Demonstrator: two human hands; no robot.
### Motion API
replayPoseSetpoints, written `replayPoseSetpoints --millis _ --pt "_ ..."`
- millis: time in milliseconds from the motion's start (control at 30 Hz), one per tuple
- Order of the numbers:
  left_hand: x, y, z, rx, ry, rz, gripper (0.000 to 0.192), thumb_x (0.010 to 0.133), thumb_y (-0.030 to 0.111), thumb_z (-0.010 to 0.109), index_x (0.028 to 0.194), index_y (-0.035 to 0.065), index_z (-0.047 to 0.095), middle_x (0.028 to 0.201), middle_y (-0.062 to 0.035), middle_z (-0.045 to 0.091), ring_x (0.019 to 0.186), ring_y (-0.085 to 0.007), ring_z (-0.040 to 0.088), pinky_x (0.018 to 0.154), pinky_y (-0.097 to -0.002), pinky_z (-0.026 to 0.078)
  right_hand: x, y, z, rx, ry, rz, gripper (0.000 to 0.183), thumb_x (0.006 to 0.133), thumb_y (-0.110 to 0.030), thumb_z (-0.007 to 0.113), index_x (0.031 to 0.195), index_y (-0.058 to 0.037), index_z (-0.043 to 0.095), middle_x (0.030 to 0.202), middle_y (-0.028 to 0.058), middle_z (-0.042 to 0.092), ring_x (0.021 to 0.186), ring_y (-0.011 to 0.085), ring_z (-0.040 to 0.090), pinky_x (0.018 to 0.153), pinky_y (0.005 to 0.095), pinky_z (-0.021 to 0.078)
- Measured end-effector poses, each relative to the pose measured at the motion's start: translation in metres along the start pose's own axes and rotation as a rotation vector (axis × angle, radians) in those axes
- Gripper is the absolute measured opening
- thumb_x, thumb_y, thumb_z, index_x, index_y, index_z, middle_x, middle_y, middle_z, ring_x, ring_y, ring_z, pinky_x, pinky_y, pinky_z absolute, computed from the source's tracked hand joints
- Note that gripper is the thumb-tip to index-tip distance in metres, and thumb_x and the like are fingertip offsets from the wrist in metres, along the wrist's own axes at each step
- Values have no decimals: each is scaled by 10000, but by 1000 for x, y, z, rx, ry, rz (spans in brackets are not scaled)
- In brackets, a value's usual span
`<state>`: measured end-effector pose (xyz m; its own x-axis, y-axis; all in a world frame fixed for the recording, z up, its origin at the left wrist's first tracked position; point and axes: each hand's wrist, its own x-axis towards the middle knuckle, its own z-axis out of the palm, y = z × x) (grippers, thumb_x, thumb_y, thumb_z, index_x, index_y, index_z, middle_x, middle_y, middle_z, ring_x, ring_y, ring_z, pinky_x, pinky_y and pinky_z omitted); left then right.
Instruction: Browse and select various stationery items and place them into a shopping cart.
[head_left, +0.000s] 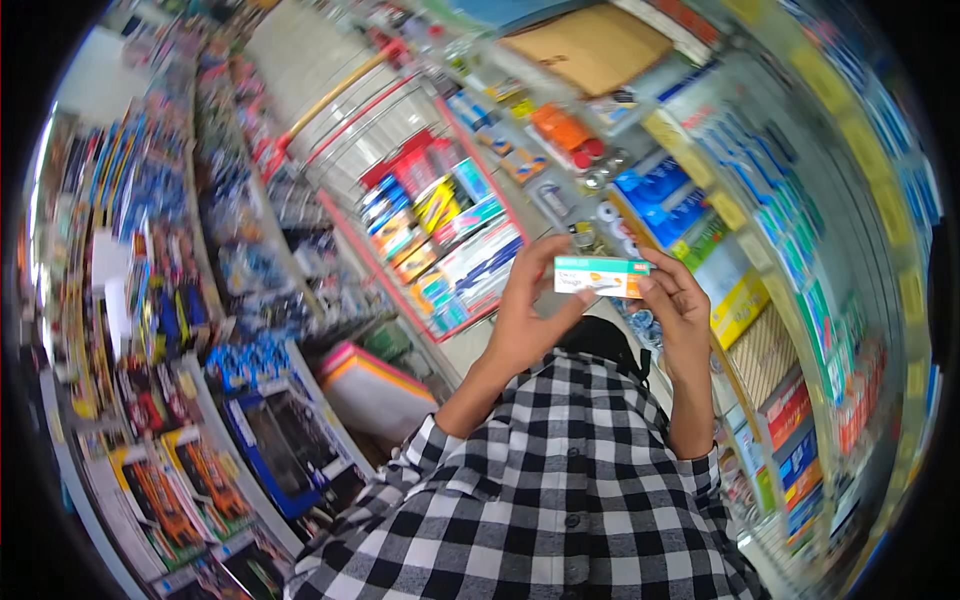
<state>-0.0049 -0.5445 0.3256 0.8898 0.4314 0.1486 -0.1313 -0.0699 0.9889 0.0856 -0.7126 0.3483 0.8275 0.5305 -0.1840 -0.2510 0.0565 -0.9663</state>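
A small white cardboard box (604, 270) with a green top band and an orange corner is held up before my chest. It bears writing and a small product picture. My right hand (681, 304) pinches the box's right end between thumb and fingers. The thumb of my left hand (521, 307) lies against the lower edge, and its fingers curve up beside the left end. Beyond my left hand stands a wire shopping cart (379, 268) with red edges. Several packaged goods fill it, among them a yellow-and-black pack (437, 204) and a white-and-blue box (480, 259).
Store shelves (199, 277) with packaged toys run along the left. On the right are shelves with blue boxes (660, 195), a yellow-and-white pack (739, 304) and hanging green packs (795, 247). The cart's yellow handle (337, 90) points away from me. Coloured sheets (375, 379) lean at the lower left.
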Motion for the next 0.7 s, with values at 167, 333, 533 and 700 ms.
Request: replayPoseSetpoints --millis 167,333,533,700 --pt "2 -26 -53 583 -226 248 503 726 191 749 1179 59 574 1110 -116 569 1097 -307 515 934 -420 390 19 35 37 -101 -55 107 389 920 -91 598 1270 36 485 971 109 652 819 124 613 668 229 488" --pt "2 -104 -112 701 -38 111 433 715 184 745 1107 55 614 1067 -117 574 1022 -309 530 894 -421 395 41 86 56 -235 -80 139 429 925 -137 608 1287 40 461 1170 158 598 906 136 615 807 255 496" --pt "-10 -262 -237 1160 23 -244 341 702 139 727 1008 33 619 1002 -146 559 950 -332 568 852 -455 404 28 114 50 -391 -45 202 352 921 -127 610 1228 26 533 1175 132 601 917 138 607 828 262 479" --pt "-6 -304 -275 1357 -45 -368 334 714 133 709 1000 9 590 989 -142 552 947 -334 566 837 -437 433 7 129 43 -441 9 291 301 920 -124 608 1181 19 568 1131 105 619 900 115 604 818 254 474"
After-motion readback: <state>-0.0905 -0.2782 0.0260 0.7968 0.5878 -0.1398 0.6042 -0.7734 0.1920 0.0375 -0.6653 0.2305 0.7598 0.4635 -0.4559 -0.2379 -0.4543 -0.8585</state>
